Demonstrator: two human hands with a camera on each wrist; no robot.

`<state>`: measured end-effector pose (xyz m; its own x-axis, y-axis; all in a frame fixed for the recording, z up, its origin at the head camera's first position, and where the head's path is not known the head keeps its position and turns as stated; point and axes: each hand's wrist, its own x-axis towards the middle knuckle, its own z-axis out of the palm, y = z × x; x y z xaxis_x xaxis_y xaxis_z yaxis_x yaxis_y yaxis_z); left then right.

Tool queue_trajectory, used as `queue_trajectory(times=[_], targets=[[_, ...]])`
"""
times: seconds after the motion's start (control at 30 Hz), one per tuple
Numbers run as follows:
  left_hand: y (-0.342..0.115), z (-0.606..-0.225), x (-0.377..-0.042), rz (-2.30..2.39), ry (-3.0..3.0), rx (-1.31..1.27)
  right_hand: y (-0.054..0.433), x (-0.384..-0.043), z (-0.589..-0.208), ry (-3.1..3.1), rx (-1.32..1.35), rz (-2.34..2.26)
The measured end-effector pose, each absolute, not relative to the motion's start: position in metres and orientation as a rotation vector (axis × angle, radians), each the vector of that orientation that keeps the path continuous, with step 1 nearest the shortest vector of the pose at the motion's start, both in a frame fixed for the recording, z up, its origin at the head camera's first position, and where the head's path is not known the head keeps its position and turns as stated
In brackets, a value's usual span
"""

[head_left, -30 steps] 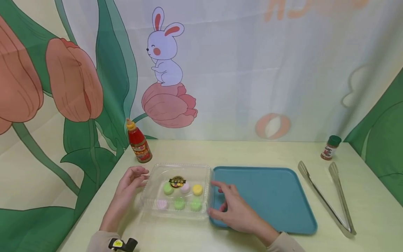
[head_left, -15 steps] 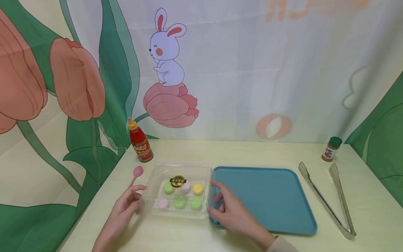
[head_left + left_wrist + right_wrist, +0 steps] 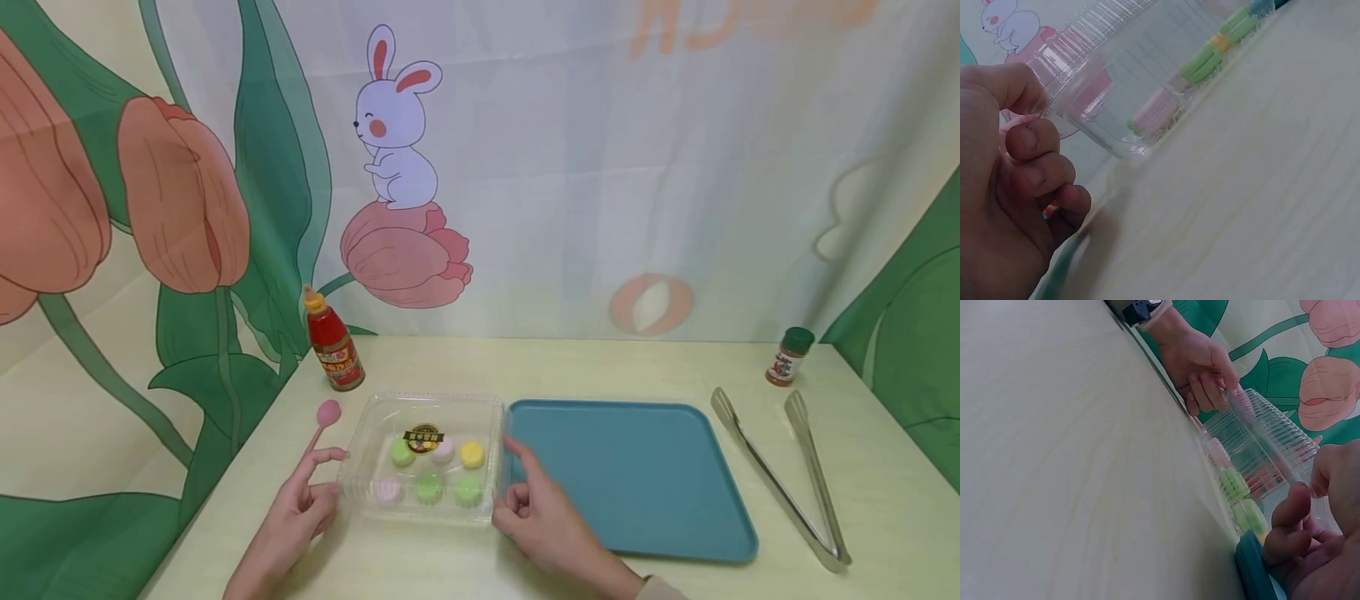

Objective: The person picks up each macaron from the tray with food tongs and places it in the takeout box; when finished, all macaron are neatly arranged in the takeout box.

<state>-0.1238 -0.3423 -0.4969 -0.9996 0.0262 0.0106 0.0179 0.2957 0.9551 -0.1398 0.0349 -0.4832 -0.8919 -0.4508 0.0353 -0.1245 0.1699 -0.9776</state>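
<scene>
A clear plastic clamshell box [image 3: 372,429] with a dark and gold label lies closed on the table. Inside show several macarons [image 3: 472,454], green, pale pink and yellow. At the box's left rim my left hand [image 3: 296,510] grips the edge near the front corner, index finger and thumb at the rim, the other fingers curled under. My right hand [image 3: 551,517] holds the opposite rim in the same way, partly over the blue tray's left edge. In the left wrist view, the left index finger [image 3: 1022,94] meets the ribbed rim; its other fingers are curled below.
The blue tray [image 3: 622,475] lies right beside the box, with metal tongs [image 3: 780,492] to its right. A pink spoon [image 3: 327,412] lies near the left hand. A red sauce bottle [image 3: 335,350] stands back left, a green-capped spice jar [image 3: 789,358] back right.
The left hand has come back toward the box's front left corner, uncovering the pink spoon. The right hand has shifted slightly, its index finger straighter along the rim. The box stays in place.
</scene>
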Motion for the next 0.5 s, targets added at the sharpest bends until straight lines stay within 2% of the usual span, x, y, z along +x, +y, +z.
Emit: queue_trajectory(times=[0.3,0.5], targets=[[-0.3423,-0.4982,-0.1204,1.939,2.426,0.168,0.0312,-0.1384,-0.4835,2.143,-0.505,-1.834],[-0.3427,-0.4991,-0.1218,1.956,2.42,0.165,0.0307,-0.1383,-0.4825,2.159,-0.508,-1.837]])
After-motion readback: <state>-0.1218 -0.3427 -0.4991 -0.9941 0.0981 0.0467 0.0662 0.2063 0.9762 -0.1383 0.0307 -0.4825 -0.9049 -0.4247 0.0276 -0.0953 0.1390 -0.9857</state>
